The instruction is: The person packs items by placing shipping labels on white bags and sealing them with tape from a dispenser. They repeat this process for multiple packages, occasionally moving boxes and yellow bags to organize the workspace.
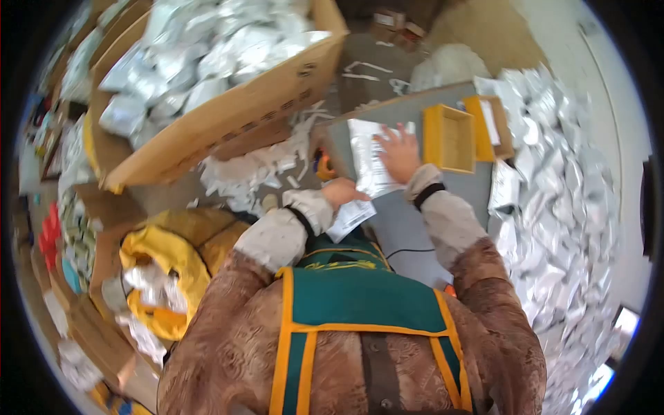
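A silvery-white plastic mailer bag lies on the grey table. Spread flat over its right side is my right hand, fingers apart and pressing on it. My left hand is closed at the bag's lower left corner, at the table's near edge. From under those fingers a printed white label sheet hangs towards my green apron. Part of the sheet's upper edge is hidden by the hand.
On the grey table stand a yellow open box and a second yellow box. Silver packages are heaped at right. A big carton of packages stands upper left, above scattered paper strips. A yellow sack sits at left.
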Motion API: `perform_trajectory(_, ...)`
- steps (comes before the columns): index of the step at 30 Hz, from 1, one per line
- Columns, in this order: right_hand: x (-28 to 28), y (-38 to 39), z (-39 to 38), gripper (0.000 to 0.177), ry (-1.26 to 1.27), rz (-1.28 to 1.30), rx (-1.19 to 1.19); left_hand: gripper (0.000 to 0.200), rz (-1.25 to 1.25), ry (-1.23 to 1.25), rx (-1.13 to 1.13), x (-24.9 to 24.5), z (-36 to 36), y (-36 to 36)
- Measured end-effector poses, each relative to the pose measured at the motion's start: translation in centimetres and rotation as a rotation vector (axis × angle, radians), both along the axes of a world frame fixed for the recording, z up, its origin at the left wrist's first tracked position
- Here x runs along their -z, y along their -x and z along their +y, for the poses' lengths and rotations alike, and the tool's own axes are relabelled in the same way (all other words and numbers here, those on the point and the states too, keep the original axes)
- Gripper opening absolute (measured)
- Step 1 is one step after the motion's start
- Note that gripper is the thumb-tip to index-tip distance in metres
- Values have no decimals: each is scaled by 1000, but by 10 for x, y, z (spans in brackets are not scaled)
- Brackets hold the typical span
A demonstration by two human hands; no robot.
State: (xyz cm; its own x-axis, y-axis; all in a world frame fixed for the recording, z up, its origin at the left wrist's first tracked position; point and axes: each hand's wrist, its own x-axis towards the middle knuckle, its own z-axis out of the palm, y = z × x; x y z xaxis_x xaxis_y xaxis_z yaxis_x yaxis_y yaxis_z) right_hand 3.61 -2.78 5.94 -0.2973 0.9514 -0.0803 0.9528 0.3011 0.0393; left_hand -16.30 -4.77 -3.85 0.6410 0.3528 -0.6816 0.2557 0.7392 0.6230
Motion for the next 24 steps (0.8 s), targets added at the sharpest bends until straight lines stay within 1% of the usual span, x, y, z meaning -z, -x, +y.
perform_trajectory(1,26,-15,9,55,-6,80,46,30,25,-121,50,4,1,8)
perform_trajectory(2,13,-16,22,59,51,361,153,32,57,-243,97,8,2,15)
perform_trajectory(3,37,-31,39,63,-27,431,176,37,101,-428,218,0,7,26)
perform_trajectory(4,30,-19,44,58,-105,323,200,43,153,-616,330,-10,12,37)
perform_trajectory(6,25,-2,66,51,530,578,223,57,168,-818,480,-22,15,60)
perform_trajectory(7,41,7,68,45,510,561,164,63,126,-864,481,-17,16,72)
perform_trajectory(9,71,22,88,38,649,571,120,59,162,-846,461,-31,14,103)
perform_trajectory(11,45,76,97,24,638,748,74,53,76,-475,301,-51,0,160)
perform_trajectory(12,31,104,105,24,668,859,99,51,3,-302,220,-55,-9,183)
perform_trajectory(13,19,129,113,23,692,971,137,47,-52,-250,105,-48,-21,208)
perform_trajectory(14,9,157,120,23,689,1077,133,44,-116,-202,-1,-35,-39,234)
perform_trajectory(15,-14,193,122,25,725,1186,102,41,-186,-158,-101,-23,-59,259)
perform_trajectory(17,-68,273,113,27,754,1280,12,38,-32,-98,-377,-8,-96,298)
perform_trajectory(19,-85,352,97,29,998,1409,19,38,137,-192,-497,-18,-118,333)
perform_trajectory(21,-111,423,61,33,1157,1311,-273,35,120,-126,-677,-24,-133,358)
perform_trajectory(22,-122,449,44,36,1225,1306,-356,34,97,-86,-745,-25,-137,364)
perform_trajectory(23,-102,466,46,38,1196,1285,-567,33,59,-40,-805,-26,-138,361)
perform_trajectory(24,-88,479,49,37,1046,1230,-793,30,-30,-11,-875,-47,-135,362)
